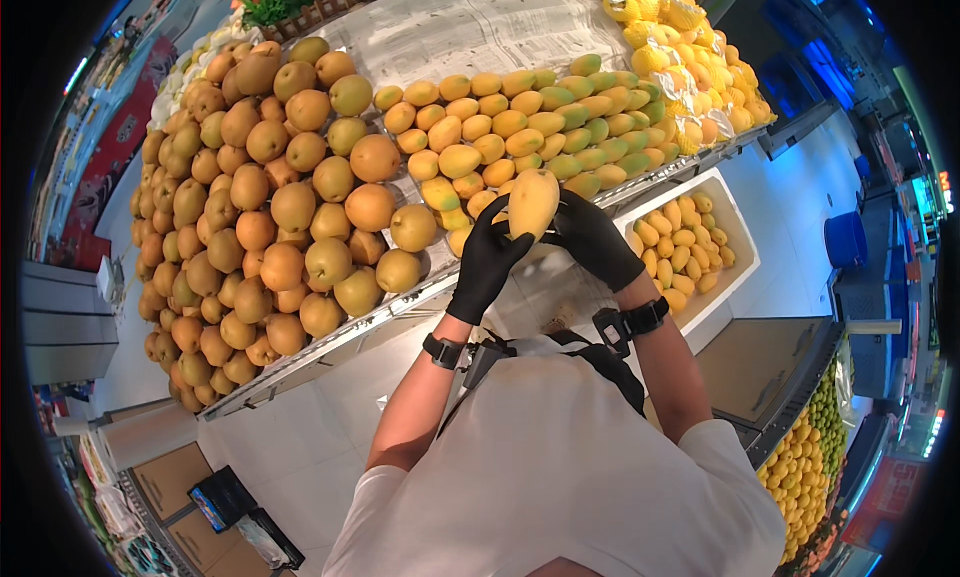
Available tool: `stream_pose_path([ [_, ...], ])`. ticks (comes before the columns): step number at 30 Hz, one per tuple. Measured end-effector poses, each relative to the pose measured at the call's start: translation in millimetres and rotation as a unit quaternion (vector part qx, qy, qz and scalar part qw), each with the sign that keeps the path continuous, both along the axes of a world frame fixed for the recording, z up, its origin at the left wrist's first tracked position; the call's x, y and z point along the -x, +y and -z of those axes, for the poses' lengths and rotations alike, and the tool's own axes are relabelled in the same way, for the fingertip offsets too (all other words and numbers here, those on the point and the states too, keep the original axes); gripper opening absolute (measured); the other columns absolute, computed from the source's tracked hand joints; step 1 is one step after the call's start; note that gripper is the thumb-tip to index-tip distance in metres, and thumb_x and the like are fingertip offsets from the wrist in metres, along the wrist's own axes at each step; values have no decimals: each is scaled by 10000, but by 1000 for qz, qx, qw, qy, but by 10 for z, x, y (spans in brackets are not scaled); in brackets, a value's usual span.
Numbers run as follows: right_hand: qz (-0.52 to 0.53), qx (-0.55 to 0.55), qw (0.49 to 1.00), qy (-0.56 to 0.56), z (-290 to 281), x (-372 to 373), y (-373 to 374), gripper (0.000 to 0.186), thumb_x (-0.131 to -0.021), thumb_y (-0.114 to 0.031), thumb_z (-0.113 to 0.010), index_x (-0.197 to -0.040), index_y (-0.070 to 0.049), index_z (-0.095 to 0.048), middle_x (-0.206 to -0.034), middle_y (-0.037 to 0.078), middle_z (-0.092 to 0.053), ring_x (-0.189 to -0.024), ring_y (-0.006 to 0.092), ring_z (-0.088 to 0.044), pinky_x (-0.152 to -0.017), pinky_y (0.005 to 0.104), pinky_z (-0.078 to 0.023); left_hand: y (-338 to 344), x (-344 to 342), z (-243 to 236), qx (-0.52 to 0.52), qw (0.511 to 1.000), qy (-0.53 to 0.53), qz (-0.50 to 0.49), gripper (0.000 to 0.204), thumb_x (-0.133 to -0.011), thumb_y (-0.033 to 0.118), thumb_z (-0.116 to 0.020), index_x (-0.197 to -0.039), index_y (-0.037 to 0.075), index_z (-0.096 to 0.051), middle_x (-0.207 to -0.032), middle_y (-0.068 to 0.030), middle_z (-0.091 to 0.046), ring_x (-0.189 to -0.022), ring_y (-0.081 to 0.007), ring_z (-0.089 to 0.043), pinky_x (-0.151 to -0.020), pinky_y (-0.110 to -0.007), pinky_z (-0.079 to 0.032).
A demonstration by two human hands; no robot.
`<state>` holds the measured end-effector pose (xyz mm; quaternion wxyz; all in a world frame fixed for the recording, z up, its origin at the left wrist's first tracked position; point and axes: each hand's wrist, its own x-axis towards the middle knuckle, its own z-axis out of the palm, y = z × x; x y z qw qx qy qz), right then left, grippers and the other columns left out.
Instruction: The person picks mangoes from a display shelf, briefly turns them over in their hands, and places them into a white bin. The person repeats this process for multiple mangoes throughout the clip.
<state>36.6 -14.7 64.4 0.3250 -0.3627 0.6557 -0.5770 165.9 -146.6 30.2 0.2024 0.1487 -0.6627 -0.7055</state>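
A yellow mango point(533, 205) is held up between my two black-gloved hands, over the front edge of the fruit stand. My left hand point(487, 262) grips its left side, with the thumb along the lower end. On the other side my right hand point(597, 239) closes on the mango, its fingers partly hidden behind the fruit. Just beyond lie rows of yellow and greenish mangoes point(545, 124). To the right of my right hand, a white foam box point(722, 280) holds more small yellow mangoes point(683, 239).
A high pile of round brown pears point(293, 207) fills the stand's left side. Fruits in yellow foam nets point(688, 62) are stacked at the far right. Printed paper point(470, 32) covers the stand's back. A blue bin point(845, 239) stands on the floor at right.
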Motion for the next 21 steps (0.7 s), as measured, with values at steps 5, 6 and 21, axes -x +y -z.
stream_pose_path([
  [5, 32, 13, 987, -155, -74, 155, 177, 518, -860, -81, -586, -1335, 9, -402, -1181, 88, -564, -1035, 136, -540, -842, 259, -479, 116, 135, -26, -180, 982, -7, 58, 501, -885, 117, -578, -1345, 74, -385, -813, 6, -559, -650, -60, -439, -604, -188, -394],
  [6, 32, -12, 994, -108, -100, 184, 204, 509, -860, -80, -585, -1329, 10, -409, -1167, 87, -574, -1020, 136, -549, -839, 256, -478, 124, 172, 29, -261, 962, 11, 82, 467, -902, 110, -548, -1340, 78, -389, -848, 4, -537, -673, -62, -440, -608, -186, -393],
  [21, 67, 7, 986, -153, -247, 561, 456, 492, -854, -237, -645, -1268, -36, -470, -1039, 54, -595, -887, 109, -579, -757, 241, -486, 455, 745, 32, -257, 963, 11, 83, 402, -945, 196, -506, -1317, 82, -407, -935, -8, -523, -697, -56, -432, -592, -189, -364],
])
